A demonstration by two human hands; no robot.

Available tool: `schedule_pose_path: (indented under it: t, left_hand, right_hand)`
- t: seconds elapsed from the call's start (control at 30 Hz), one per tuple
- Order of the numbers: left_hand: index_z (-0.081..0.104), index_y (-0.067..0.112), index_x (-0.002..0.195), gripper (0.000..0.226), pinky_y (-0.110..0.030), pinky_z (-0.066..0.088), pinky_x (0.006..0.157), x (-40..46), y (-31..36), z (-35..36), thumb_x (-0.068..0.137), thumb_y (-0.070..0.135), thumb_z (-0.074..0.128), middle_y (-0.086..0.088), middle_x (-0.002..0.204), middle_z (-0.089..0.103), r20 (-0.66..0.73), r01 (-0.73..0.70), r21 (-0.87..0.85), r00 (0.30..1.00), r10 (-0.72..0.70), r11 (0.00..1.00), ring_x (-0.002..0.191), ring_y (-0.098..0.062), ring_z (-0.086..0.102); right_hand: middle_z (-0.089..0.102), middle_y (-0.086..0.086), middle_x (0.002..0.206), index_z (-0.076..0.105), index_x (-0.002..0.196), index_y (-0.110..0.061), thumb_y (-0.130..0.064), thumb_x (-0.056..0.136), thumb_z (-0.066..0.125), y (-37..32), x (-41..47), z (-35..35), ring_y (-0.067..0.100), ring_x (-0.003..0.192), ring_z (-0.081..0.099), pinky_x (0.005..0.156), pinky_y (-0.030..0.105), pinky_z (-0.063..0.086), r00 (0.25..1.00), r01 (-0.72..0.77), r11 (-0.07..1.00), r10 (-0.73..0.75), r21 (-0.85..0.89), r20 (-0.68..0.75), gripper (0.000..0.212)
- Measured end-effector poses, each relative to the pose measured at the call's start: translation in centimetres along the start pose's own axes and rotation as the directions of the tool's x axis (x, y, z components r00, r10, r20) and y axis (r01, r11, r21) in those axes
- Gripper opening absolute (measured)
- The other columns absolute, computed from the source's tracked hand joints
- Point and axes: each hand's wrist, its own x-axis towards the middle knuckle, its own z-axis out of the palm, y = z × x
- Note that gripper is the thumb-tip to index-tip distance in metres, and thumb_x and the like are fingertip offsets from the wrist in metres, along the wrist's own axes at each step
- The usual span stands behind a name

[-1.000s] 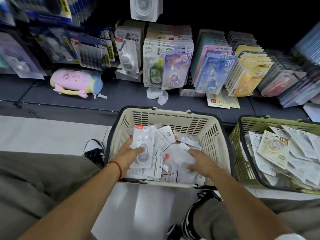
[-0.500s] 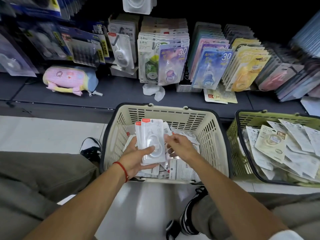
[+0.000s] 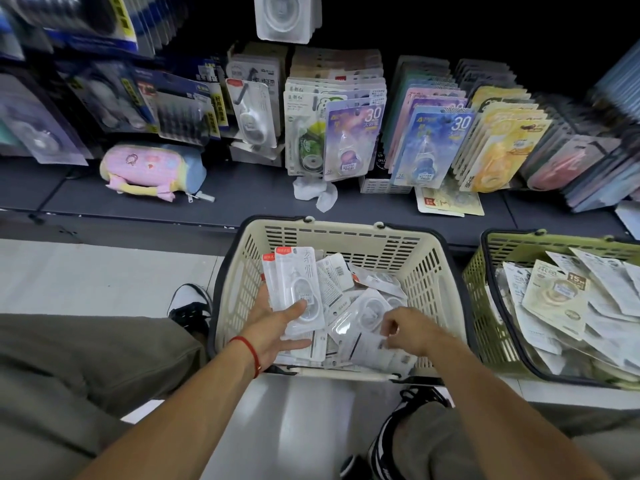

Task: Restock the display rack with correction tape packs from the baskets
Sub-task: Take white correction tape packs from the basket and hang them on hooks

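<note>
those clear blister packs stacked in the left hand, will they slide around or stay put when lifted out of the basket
The blister packs look glossy, so the stack will likely slip or fan out; one already sits offset behind the front one. They seem light and fairly stiff, standing upright above the left hand without drooping. The thumb clamping the front probably helps.

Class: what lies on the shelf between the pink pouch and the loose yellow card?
A crumpled white tissue lies between the pouch and card, head view.
</note>
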Motion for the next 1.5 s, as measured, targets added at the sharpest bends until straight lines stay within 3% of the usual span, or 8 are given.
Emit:
schedule_pose_path:
  t: [0.23, 0.7, 0.83, 0.93, 1.07, 1.27, 1.37, 1.5]
  left_hand:
    - [0.046, 0.052, 0.139, 0.068, -0.047, 0.066, 0.072, -0.1, -1.3, 1.4, 0.094, 0.013, 0.079, 0.005, 0.143, 0.061, -0.008, -0.107, 0.135, 0.994, 0.109, 0.985, 0.117, -0.025, 0.069]
    - [0.048, 0.051, 0.136, 0.082, -0.053, 0.065, 0.076, -0.3, -1.3, 1.7, 0.079, 0.011, 0.092, 0.007, 0.126, 0.075, 0.051, -0.066, 0.037, 0.997, 0.065, 0.997, 0.106, -0.024, 0.078]
    - [0.052, 0.043, 0.133, 0.070, -0.054, 0.065, 0.075, -0.1, -1.2, 0.6, 0.086, 0.001, 0.081, 0.001, 0.130, 0.071, -0.058, -0.038, -0.039, 0.998, 0.036, 0.999, 0.114, -0.028, 0.072]
    - [0.054, 0.041, 0.132, 0.067, -0.056, 0.064, 0.075, -0.2, -0.6, 0.0, 0.086, 0.000, 0.081, 0.002, 0.128, 0.073, -0.063, -0.023, -0.075, 0.998, 0.018, 0.997, 0.112, -0.028, 0.073]
    - [0.054, 0.039, 0.137, 0.070, -0.063, 0.062, 0.078, -0.4, 0.3, -0.5, 0.085, 0.001, 0.082, 0.001, 0.126, 0.075, -0.015, -0.008, -0.072, 1.000, 0.007, 0.997, 0.104, -0.029, 0.078]
    - [0.052, 0.042, 0.140, 0.074, -0.059, 0.064, 0.076, -1.0, 1.4, 0.0, 0.085, 0.003, 0.083, 0.000, 0.129, 0.073, -0.009, -0.061, -0.003, 0.998, 0.061, 0.998, 0.114, -0.029, 0.072]
    - [0.050, 0.047, 0.138, 0.075, -0.063, 0.063, 0.079, -1.4, 2.2, 0.8, 0.085, 0.005, 0.084, 0.003, 0.127, 0.074, 0.011, -0.105, -0.001, 0.994, 0.105, 0.994, 0.111, -0.026, 0.075]
    - [0.047, 0.048, 0.139, 0.076, -0.062, 0.063, 0.080, -1.9, 4.5, 2.3, 0.085, 0.010, 0.084, 0.007, 0.128, 0.074, 0.115, -0.162, -0.003, 0.980, 0.161, 0.987, 0.111, -0.023, 0.076]
  right_hand:
    - [0.069, 0.006, 0.089, 0.053, 0.088, -0.015, -0.010, 0.094, 0.071, -5.2, -0.6, -3.9, 0.009, 0.054, 0.068, 0.047, 0.022, 0.053, 0.959, 0.129, 0.862, 0.018, 0.490, -0.284, 0.020]
    - [0.069, 0.022, 0.110, 0.075, 0.117, -0.009, 0.014, 0.094, 0.062, -9.5, -1.2, -2.3, 0.027, 0.096, 0.071, 0.080, 0.038, 0.065, 0.951, 0.291, 0.544, -0.254, 0.787, -0.176, 0.035]
    - [0.060, 0.003, 0.146, 0.065, 0.135, -0.020, 0.001, 0.097, 0.059, -5.7, 1.7, -0.4, 0.024, 0.136, 0.055, 0.108, 0.036, 0.049, 0.978, 0.146, 0.978, -0.121, 0.149, -0.167, 0.044]
    - [0.019, -0.001, 0.173, 0.026, 0.164, -0.025, -0.001, 0.090, 0.070, -3.4, 2.5, 2.4, 0.024, 0.160, 0.017, 0.126, 0.048, 0.028, 0.989, 0.144, 0.931, -0.145, -0.334, 0.023, 0.089]
    - [0.035, 0.008, 0.158, 0.026, 0.160, -0.029, -0.021, 0.085, 0.082, -1.9, 3.2, 3.3, 0.031, 0.148, 0.033, 0.121, 0.049, 0.030, 0.994, 0.048, 0.894, -0.087, -0.446, -0.068, 0.094]
    - [0.054, -0.004, 0.137, 0.045, 0.141, -0.034, -0.056, 0.071, 0.086, -0.2, 1.2, 0.3, 0.021, 0.128, 0.052, 0.106, 0.042, 0.045, 0.972, -0.035, 0.998, 0.045, 0.049, -0.231, 0.084]
    - [0.077, -0.006, 0.102, 0.055, 0.123, -0.028, -0.064, 0.060, 0.092, -2.2, -0.9, -2.8, 0.017, 0.088, 0.077, 0.064, 0.028, 0.061, 0.974, 0.095, 0.706, 0.081, 0.702, -0.213, 0.081]
    - [0.080, -0.004, 0.101, 0.063, 0.117, -0.025, -0.057, 0.066, 0.089, -8.2, -1.5, -5.7, 0.022, 0.096, 0.077, 0.082, 0.044, 0.064, 0.951, 0.269, 0.508, -0.007, 0.819, -0.308, 0.066]
